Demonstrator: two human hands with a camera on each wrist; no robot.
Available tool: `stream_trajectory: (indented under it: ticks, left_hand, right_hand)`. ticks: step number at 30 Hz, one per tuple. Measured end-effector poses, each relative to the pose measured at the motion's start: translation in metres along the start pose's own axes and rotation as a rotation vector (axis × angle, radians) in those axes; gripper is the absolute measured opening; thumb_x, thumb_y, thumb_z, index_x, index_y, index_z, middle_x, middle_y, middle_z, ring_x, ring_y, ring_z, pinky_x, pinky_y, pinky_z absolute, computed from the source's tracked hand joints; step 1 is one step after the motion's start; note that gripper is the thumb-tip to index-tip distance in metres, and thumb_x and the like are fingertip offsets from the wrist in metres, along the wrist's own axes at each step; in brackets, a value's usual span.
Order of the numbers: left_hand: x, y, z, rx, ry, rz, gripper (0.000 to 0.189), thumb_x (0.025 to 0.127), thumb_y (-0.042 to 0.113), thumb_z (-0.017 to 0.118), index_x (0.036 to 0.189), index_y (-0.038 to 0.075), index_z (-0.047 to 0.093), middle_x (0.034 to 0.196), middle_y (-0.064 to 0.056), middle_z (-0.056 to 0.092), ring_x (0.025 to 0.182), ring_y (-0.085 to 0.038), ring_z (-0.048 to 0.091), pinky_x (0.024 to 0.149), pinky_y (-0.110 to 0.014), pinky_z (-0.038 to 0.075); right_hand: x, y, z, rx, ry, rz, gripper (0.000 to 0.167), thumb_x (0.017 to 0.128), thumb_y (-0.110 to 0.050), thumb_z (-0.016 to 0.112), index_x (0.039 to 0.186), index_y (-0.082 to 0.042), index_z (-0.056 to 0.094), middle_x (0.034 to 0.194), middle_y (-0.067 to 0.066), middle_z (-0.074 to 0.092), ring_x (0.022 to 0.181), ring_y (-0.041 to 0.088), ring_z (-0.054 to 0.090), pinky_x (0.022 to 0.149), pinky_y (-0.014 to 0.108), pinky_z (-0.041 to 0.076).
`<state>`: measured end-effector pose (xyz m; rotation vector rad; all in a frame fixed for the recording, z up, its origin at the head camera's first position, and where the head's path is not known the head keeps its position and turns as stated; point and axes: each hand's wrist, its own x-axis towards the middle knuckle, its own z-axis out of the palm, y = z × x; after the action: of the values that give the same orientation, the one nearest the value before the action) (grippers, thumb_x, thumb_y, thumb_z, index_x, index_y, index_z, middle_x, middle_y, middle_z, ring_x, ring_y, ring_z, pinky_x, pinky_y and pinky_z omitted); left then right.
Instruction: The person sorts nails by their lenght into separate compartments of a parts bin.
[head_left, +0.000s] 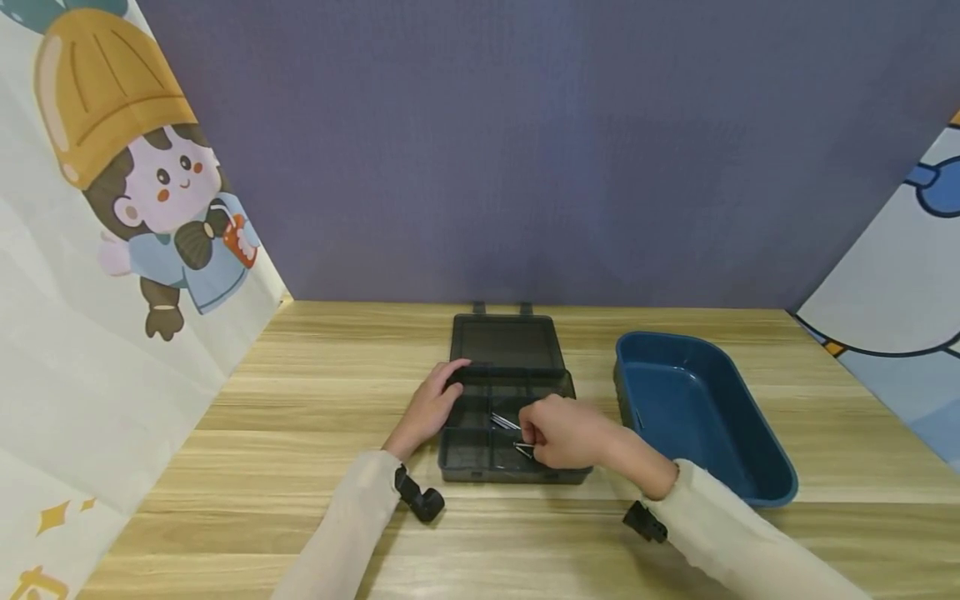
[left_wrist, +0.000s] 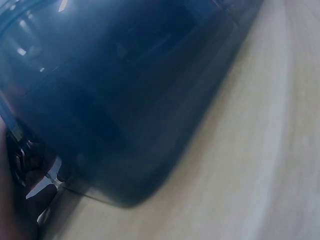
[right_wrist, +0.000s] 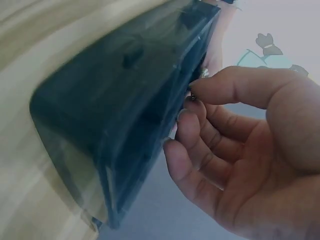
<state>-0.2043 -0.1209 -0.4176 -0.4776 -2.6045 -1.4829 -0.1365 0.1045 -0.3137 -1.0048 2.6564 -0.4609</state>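
A dark translucent compartment box (head_left: 465, 475) lies on the wooden table with its lid (head_left: 506, 342) folded back. My left hand (head_left: 429, 408) rests at its left edge, fingers stretched along the rim. Over the front right compartments, my right hand (head_left: 562, 431) pinches a small metal piece (right_wrist: 193, 95) between thumb and index finger; its exact kind is too small to tell. Thin silver metal pieces (head_left: 504, 422) lie in a middle compartment, just left of those fingers. Another silver piece (head_left: 523, 450) shows at the fingertips. My right hand hides some compartments.
A blue plastic tray (head_left: 660, 339) stands right of the box, beside my right forearm, with a thin small item (head_left: 639, 419) near its left wall. Behind the table rises a purple-grey panel (head_left: 525, 167). Printed cartoon sheets flank both sides.
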Motion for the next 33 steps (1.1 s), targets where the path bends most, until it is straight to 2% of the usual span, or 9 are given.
stream_trajectory:
  ticks: [6, 17, 33]
  left_hand:
    - [0.0, 0.002, -0.001, 0.0, 0.001, 0.018, 0.042, 0.094, 0.01, 0.046, 0.136, 0.009, 0.051, 0.133, -0.013, 0.052, 0.13, -0.032, 0.045, 0.107, -0.052, 0.034]
    - [0.0, 0.0, 0.0, -0.007, 0.002, 0.0, 0.042, 0.094, 0.011, 0.046, 0.136, 0.011, 0.051, 0.134, -0.012, 0.052, 0.131, -0.031, 0.044, 0.108, -0.051, 0.033]
    - [-0.001, 0.003, -0.001, -0.01, -0.003, -0.008, 0.042, 0.095, 0.01, 0.046, 0.137, 0.01, 0.051, 0.136, -0.013, 0.051, 0.131, -0.032, 0.043, 0.108, -0.052, 0.033]
  right_hand:
    - [0.004, 0.0, 0.007, 0.011, -0.015, 0.017, 0.013, 0.083, 0.001, 0.059, 0.079, -0.012, 0.059, 0.055, -0.008, 0.039, 0.048, 0.005, 0.032, 0.049, 0.02, 0.029]
    - [0.007, 0.0, 0.014, 0.037, -0.017, 0.036, 0.012, 0.083, 0.001, 0.059, 0.081, -0.011, 0.06, 0.055, -0.007, 0.041, 0.047, 0.006, 0.033, 0.048, 0.021, 0.029]
    - [0.006, 0.002, 0.013, 0.048, 0.006, -0.01, 0.012, 0.083, 0.003, 0.06, 0.081, -0.009, 0.061, 0.055, -0.007, 0.043, 0.047, 0.004, 0.035, 0.049, 0.02, 0.032]
